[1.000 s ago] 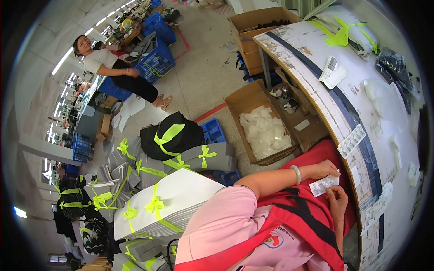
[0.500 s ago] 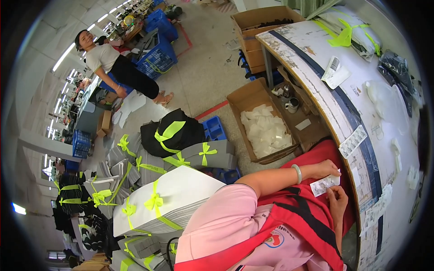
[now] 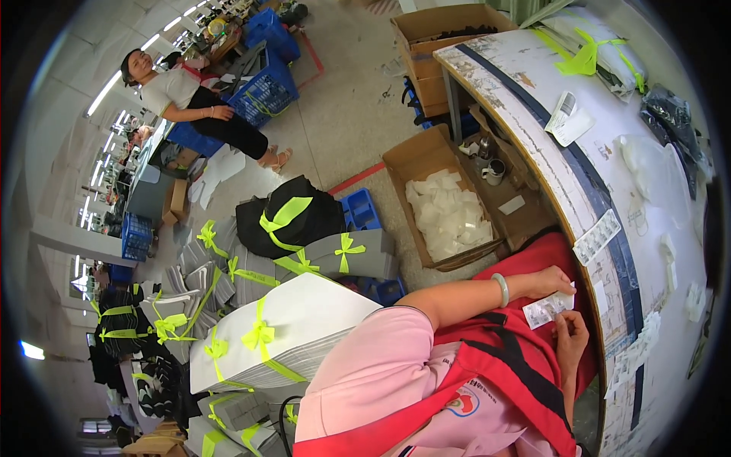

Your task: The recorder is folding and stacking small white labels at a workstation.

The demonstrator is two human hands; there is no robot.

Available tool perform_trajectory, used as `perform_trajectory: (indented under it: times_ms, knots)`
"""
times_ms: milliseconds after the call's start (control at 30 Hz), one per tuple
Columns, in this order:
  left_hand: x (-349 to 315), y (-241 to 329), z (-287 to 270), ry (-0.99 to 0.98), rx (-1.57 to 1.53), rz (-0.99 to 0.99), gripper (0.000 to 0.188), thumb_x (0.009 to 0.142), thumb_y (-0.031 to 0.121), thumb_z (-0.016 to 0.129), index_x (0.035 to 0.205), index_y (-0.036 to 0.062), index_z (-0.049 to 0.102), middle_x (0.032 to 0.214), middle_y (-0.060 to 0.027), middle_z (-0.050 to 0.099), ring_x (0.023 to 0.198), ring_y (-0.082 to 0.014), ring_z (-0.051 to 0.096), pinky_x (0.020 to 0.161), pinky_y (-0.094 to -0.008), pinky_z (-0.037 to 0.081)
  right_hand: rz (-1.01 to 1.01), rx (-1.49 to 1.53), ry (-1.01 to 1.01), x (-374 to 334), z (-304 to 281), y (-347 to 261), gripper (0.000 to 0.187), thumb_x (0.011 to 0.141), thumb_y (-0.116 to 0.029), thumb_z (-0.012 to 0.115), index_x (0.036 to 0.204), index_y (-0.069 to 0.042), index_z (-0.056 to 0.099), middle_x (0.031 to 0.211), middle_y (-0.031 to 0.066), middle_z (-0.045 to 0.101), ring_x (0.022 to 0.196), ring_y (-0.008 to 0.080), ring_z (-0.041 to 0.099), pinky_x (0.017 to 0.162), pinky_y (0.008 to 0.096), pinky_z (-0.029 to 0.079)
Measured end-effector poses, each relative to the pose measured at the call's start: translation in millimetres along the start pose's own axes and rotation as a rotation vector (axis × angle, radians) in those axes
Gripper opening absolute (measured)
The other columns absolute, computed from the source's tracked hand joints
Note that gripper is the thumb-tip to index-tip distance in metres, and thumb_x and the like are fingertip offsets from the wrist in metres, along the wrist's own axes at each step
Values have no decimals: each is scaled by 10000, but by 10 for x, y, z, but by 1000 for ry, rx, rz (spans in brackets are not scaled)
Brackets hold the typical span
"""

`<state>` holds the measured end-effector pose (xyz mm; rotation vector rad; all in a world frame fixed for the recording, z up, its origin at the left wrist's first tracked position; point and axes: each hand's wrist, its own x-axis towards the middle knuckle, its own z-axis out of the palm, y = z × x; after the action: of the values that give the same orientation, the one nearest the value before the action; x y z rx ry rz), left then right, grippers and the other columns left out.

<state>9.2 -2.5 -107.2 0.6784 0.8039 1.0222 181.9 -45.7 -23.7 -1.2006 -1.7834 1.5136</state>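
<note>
A small white printed label sheet is held over my red apron, close to the table's edge. My left hand, with a pale bangle on its wrist, is closed with its fingertips pinching the sheet's upper corner. Just below, my right hand has bent fingers and thumb closed on the sheet's lower right side. Another printed label strip lies on the edge of the white worktable. More label strips are spread farther along the tabletop.
An open cardboard box of white slips stands by the table, near a metal mug. Stacks of grey sheets tied with neon ribbon and a black bundle fill the left. A person stands beside blue crates.
My hands keep hold of the label sheet, barely shifting. The standing person's lowered arm has bent up to the waist.
</note>
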Motion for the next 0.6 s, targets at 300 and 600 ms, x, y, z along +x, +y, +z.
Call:
perform_trajectory:
  times_ms: [300, 600]
  knots:
    - [-18, -25, 2, -9, 240, 89, 231, 834, 213, 647, 792, -5, 710, 709, -39, 661, 652, -115, 593, 593, -302, 477, -6, 18, 164, -31, -138, -142, 46, 910, -66, 601, 875, -37, 594, 715, -39, 516, 602, 30, 445, 535, 182, 342]
    - [-15, 235, -70, -3, -185, -260, 182, 916, 158, 614, 976, -12, 644, 847, -68, 677, 724, -136, 654, 643, -261, 526, 95, 78, 449, 222, -802, -181, 130, 925, -140, 600, 934, -11, 617, 716, 10, 593, 622, 59, 535, 567, 201, 443]
